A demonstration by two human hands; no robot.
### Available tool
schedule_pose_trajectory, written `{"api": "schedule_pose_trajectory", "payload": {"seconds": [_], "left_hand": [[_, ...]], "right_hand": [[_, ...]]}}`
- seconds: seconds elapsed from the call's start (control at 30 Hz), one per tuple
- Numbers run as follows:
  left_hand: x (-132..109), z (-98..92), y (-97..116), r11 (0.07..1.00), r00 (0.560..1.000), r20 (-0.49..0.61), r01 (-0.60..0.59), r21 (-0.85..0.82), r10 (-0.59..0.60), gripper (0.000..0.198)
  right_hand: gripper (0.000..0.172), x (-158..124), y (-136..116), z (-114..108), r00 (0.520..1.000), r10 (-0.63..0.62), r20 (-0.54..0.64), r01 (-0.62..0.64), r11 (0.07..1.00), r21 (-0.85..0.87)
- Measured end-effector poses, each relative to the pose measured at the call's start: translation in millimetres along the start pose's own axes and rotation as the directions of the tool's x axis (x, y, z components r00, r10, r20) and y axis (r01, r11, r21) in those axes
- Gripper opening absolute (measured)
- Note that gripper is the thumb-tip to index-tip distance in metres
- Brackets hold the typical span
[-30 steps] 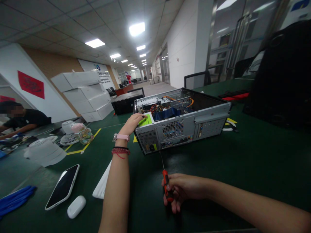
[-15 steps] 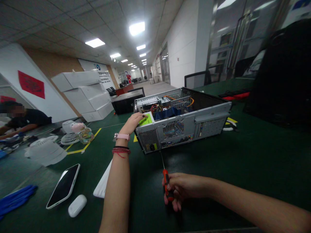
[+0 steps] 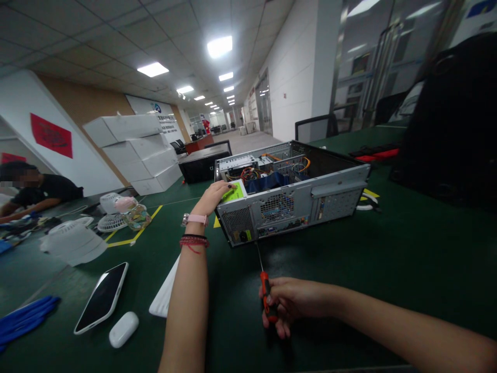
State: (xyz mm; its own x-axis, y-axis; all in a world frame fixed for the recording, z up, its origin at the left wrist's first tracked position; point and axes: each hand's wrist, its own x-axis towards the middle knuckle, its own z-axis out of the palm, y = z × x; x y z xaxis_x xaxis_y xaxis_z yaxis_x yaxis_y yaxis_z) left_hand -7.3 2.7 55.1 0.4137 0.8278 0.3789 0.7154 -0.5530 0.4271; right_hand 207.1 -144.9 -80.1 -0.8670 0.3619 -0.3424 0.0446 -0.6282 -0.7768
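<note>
An opened computer case (image 3: 287, 202) lies on its side on the green table, its rear panel facing me and its wires and inner parts showing. Across its near left corner lies my left hand (image 3: 214, 197), fingers stretched flat on the power supply (image 3: 236, 192) with the yellow-green label. My right hand (image 3: 285, 300) is closed around the red and black handle of a screwdriver (image 3: 264, 285). The thin shaft points away from me, and its tip is at the lower edge of the rear panel, near the power socket. Whether it sits in a screw is too small to tell.
To the left lie a phone (image 3: 103, 298), a white earbud case (image 3: 124, 329), blue gloves (image 3: 27, 318) and a white object (image 3: 165, 292) partly behind my forearm. Small fans (image 3: 111, 221) stand farther back. A person (image 3: 42, 189) sits far left. A black bag-like object (image 3: 458, 124) stands right.
</note>
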Motion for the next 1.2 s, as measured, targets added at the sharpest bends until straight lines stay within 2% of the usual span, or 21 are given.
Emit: {"api": "schedule_pose_trajectory", "payload": {"seconds": [0.1, 0.33, 0.57, 0.9, 1.03, 1.2], "left_hand": [[0, 0.2, -1, 1.000, 1.000, -0.005, -0.011, 0.017, 0.011, 0.040], [1, 0.7, -10, 0.984, 0.993, -0.002, -0.119, 0.133, 0.120, 0.040], [3, 2.7, -14, 0.976, 0.988, -0.011, -0.153, 0.155, 0.157, 0.041], [1, 1.5, -12, 0.989, 0.994, -0.010, -0.103, 0.104, 0.105, 0.039], [1, 0.9, -5, 0.997, 0.998, 0.001, -0.057, 0.059, 0.057, 0.041], [1, 1.4, -7, 0.998, 0.999, -0.013, -0.049, 0.038, 0.050, 0.040]], "right_hand": [[0.019, 0, -1, 1, 1.000, -0.007, -0.006, 0.007, 1.000, -0.001], [0.018, -1, -2, 3, 1.000, -0.004, -0.025, 0.004, 1.000, -0.003], [0.020, 0, -1, 0, 1.000, 0.005, -0.012, -0.005, 1.000, -0.002], [0.022, 0, -1, 0, 0.999, 0.000, -0.038, -0.001, 1.000, -0.030], [0.031, 1, 0, 2, 0.993, -0.001, -0.120, -0.001, 1.000, -0.018], [0.039, -1, 0, 7, 0.975, -0.021, -0.220, 0.016, 1.000, -0.022]]}}
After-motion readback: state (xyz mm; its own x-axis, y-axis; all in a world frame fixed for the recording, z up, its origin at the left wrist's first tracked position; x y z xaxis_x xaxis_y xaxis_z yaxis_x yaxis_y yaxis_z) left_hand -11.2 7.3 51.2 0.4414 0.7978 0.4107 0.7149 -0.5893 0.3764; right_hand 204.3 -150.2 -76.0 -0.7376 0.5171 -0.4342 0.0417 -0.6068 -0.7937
